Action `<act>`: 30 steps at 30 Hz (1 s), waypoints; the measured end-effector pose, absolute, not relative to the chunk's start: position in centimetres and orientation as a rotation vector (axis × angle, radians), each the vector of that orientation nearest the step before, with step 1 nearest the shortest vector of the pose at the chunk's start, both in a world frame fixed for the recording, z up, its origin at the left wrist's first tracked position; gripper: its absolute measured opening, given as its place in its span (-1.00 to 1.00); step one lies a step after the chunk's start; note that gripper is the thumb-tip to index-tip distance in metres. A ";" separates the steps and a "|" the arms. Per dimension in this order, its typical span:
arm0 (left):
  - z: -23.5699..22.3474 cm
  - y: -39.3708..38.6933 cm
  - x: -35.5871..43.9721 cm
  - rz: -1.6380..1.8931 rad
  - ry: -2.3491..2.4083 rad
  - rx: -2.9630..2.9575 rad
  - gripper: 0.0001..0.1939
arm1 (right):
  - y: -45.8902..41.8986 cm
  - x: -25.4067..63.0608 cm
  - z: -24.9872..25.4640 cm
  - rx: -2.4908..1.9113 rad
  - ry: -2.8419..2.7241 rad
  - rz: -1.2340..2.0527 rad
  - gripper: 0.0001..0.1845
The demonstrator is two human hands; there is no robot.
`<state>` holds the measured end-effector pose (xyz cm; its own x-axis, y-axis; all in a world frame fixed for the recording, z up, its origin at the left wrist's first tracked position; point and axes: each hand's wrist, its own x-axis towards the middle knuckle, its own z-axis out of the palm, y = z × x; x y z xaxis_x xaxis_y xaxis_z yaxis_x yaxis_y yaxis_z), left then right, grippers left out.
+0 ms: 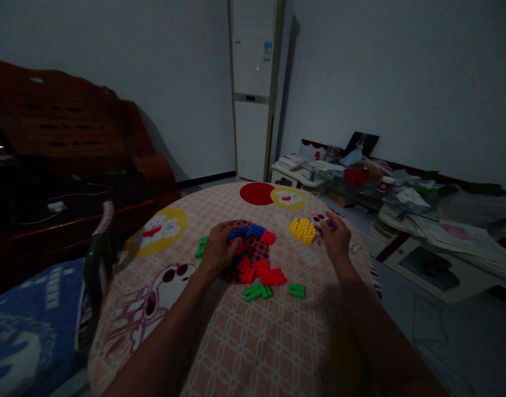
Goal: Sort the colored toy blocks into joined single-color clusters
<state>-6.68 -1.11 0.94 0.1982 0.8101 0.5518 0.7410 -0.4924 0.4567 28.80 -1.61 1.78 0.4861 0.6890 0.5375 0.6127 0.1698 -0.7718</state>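
On the round table's patterned cloth [253, 342], my left hand [216, 249] rests at the left side of a pile of plastic building blocks. Its thumb and fingers are apart, over red blocks [248, 273] and blue blocks [253, 230]; part of the pile is hidden beneath it. My right hand [336, 238] is just right of a cluster of joined yellow blocks [303, 230], not touching it. Its fingers are bent together around a small dark purplish spot, too dim to name. Green blocks [296, 290] lie nearer to me, and another green block [201, 247] is beside my left hand.
A wooden bench [63, 127] stands at the left, with a chair [98, 264] close to the table. To the right, a low glass-topped cabinet [402, 204] carries papers, bags and a cup [386, 184]. A tall white cabinet-like unit [253, 132] fills the corner.
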 end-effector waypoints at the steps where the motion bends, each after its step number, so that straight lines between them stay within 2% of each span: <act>1: 1.0 -2.2 -4.9 1.146 1.375 2.429 -0.63 | -1.4 31.3 1.5 -1.587 -1.102 -0.017 -0.39; 3: 0.7 -4.8 -1.1 0.962 1.030 2.587 -0.54 | -0.6 35.1 0.6 -1.710 -0.959 -0.093 -0.32; 5: 0.0 -7.1 2.3 0.693 0.732 2.761 -0.34 | 0.5 37.0 -0.6 -1.782 -0.891 -0.014 -0.31; 6: -0.5 -7.9 3.6 0.619 0.680 2.814 -0.32 | 1.2 37.1 -1.2 -1.802 -0.891 0.041 -0.33; 10: -1.4 -7.9 4.9 0.439 0.754 2.899 -0.56 | 3.5 33.9 -2.9 -1.727 -1.063 0.226 -0.45; 12: -1.2 -6.1 3.4 0.472 1.001 2.846 -0.66 | 4.4 31.2 -3.3 -1.628 -1.151 0.354 -0.48; 16: -0.4 -1.9 -1.9 0.541 1.499 2.676 -0.68 | 5.8 25.5 -3.1 -1.390 -1.329 0.672 -0.51; 20: -0.4 0.6 -6.5 0.607 1.806 2.536 -0.71 | 6.5 19.2 -2.5 -1.221 -1.446 0.895 -0.53; 26: -0.7 1.6 -9.0 0.854 1.880 2.299 -0.51 | 5.8 10.2 -0.8 -0.898 -1.644 1.071 -0.56; 30: -0.8 1.9 -9.3 1.066 1.869 2.167 -0.50 | 5.0 10.1 1.6 -0.826 -1.619 1.138 -0.51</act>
